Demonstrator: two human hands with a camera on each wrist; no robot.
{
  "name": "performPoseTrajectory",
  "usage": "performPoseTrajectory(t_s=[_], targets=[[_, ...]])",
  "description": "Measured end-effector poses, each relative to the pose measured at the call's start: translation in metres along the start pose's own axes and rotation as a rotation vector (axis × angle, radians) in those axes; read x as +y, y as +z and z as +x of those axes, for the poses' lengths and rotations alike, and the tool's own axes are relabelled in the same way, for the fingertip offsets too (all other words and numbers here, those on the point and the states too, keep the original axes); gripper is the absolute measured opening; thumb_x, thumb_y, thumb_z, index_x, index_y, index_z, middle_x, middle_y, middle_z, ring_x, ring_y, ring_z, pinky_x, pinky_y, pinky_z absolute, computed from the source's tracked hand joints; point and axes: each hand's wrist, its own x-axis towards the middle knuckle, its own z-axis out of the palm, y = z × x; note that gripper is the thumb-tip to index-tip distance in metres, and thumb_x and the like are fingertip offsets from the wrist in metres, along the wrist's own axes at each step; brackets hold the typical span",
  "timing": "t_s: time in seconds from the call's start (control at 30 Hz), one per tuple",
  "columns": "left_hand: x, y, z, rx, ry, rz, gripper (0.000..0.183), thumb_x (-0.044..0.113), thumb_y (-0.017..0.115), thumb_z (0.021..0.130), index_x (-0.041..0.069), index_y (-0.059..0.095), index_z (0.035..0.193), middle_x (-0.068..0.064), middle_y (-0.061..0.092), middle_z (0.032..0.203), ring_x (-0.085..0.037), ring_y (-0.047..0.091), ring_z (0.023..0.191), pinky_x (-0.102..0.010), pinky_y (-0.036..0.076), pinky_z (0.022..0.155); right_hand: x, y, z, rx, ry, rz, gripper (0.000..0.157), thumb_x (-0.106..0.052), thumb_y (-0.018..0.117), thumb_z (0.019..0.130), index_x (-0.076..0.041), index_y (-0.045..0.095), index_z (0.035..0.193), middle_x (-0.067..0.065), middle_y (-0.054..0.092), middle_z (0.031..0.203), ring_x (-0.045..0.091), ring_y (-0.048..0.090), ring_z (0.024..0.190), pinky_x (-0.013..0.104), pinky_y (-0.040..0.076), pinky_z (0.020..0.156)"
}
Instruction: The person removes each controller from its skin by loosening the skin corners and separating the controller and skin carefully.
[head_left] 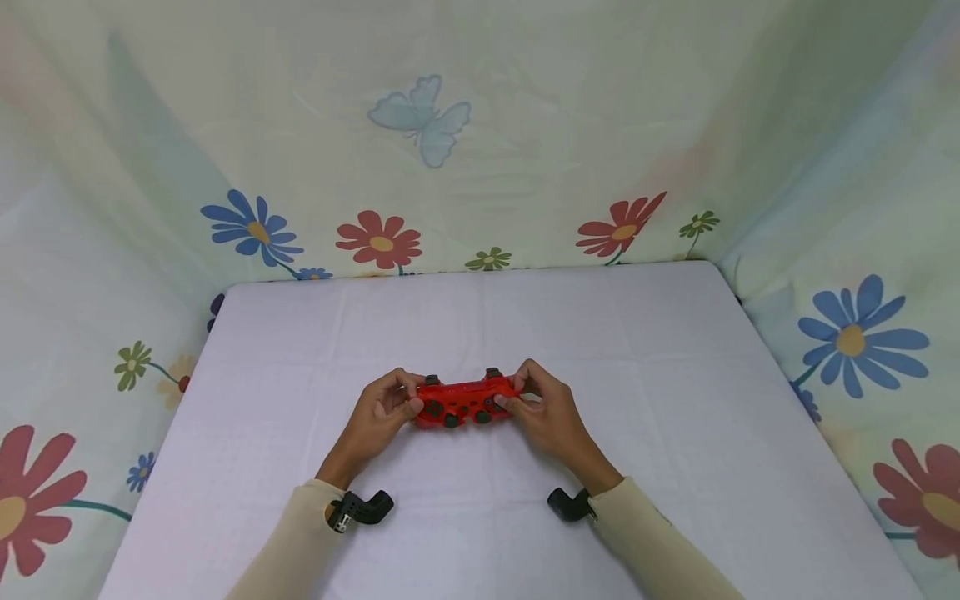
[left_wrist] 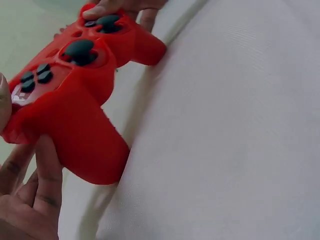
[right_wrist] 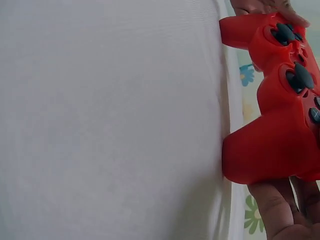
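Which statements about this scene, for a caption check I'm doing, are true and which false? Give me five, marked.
1. The left hand and right hand hold the controller. True.
2. The controller is blue. False: it is red.
3. The sticks on it are dark. True.
4. The sleeves are black. False: the sleeves are beige.
5. A butterfly shows on the backdrop beyond the table. True.

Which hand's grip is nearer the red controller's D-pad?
Left. The left-hand grip is at the D-pad end of the red controller; the right-hand grip is at the opposite end.
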Motion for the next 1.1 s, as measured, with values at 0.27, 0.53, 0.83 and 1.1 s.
performPoseTrajectory(t_s=[0.27,0.53,0.83,1.1], targets=[[0.001,0.01,-0.006,0.041,0.053,0.23,0.079,0.007,0.092,0.082,0.014,0.039,0.14,-0.01,0.066,0.141,-0.026,0.069,0.122,-0.032,0.056,0.088,0.004,-0.003,0.004,-0.054,0.041,-0.029,0.045,-0.022,0.085,0.092,-0.017,0.053,0.123,0.007,0.07,0.13,0.024,0.071,0.118,0.032,0.063,0.093],[-0.005,0.011,-0.002,0.048,0.096,0.357,0.076,0.003,0.092,0.081,0.017,0.041,0.136,-0.002,0.065,0.131,-0.017,0.074,0.101,-0.035,0.055,0.091,0.011,-0.011,0.012,-0.16,-0.026,0.015,0.068,-0.01,0.093,0.079,-0.022,0.055,0.135,0.001,0.061,0.141,0.025,0.067,0.119,0.034,0.062,0.095],[-0.006,0.005,0.0,0.022,0.023,0.271,0.064,0.006,0.091,0.082,0.023,0.05,0.128,-0.005,0.066,0.123,-0.017,0.074,0.083,-0.038,0.055,0.091,0.015,-0.019,0.024,-0.239,-0.017,0.051,0.059,-0.01,0.095,0.075,-0.018,0.059,0.12,0.007,0.062,0.123,0.029,0.068,0.107,0.03,0.065,0.082],[-0.009,0.003,-0.001,-0.009,-0.047,0.204,0.063,0.006,0.091,0.083,0.025,0.05,0.128,-0.006,0.065,0.128,-0.019,0.076,0.085,-0.03,0.06,0.083,0.02,-0.022,0.03,-0.316,0.021,0.088,0.057,-0.01,0.095,0.076,-0.014,0.058,0.118,0.01,0.059,0.121,0.03,0.067,0.102,0.03,0.064,0.077]])
